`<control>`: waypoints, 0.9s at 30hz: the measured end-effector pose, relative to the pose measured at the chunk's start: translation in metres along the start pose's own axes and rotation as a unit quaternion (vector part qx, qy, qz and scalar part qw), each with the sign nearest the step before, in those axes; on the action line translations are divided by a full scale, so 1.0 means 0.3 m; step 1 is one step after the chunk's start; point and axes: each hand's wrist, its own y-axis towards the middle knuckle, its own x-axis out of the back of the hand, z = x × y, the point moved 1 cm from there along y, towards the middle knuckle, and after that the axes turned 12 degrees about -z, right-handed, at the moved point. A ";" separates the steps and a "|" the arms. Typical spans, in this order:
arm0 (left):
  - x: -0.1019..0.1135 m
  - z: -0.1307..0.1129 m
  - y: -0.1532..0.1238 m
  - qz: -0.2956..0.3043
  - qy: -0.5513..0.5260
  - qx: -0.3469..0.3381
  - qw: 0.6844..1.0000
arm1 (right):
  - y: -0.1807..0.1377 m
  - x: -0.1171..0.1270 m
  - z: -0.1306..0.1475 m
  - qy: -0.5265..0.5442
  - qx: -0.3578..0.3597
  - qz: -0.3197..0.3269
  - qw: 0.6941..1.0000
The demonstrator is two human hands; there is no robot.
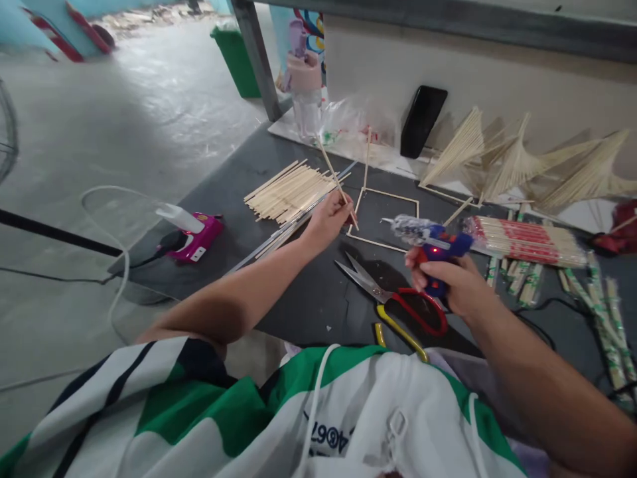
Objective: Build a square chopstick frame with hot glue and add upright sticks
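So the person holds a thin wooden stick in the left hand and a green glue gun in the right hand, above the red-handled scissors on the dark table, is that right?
Not quite: the glue gun in the right hand is blue, not green. The head view shows it. The rest stands: the left hand holds a thin wooden stick, and the red-handled scissors lie on the dark table below the gun.

My right hand point(455, 282) wraps the glue gun point(432, 242), so its grip is hidden under my fingers, and its foil-wrapped nose is blurred. My left hand point(328, 219) covers part of the stick point(336, 178) it pinches. The red-handled scissors point(393, 299) have one loop tucked behind my wrist. The yellow tool point(398, 332) disappears under my shirt. The far-right sticks point(592, 172) run off the edge.
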 end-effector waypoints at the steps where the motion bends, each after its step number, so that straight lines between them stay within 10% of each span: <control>1: 0.005 0.004 -0.001 0.006 -0.005 0.000 1.000 | 0.014 -0.028 -0.008 0.006 -0.018 0.014 1.000; 27: 0.028 -0.027 -0.028 0.037 -0.134 0.126 0.982 | 0.050 -0.052 -0.083 -0.184 0.016 -0.126 0.975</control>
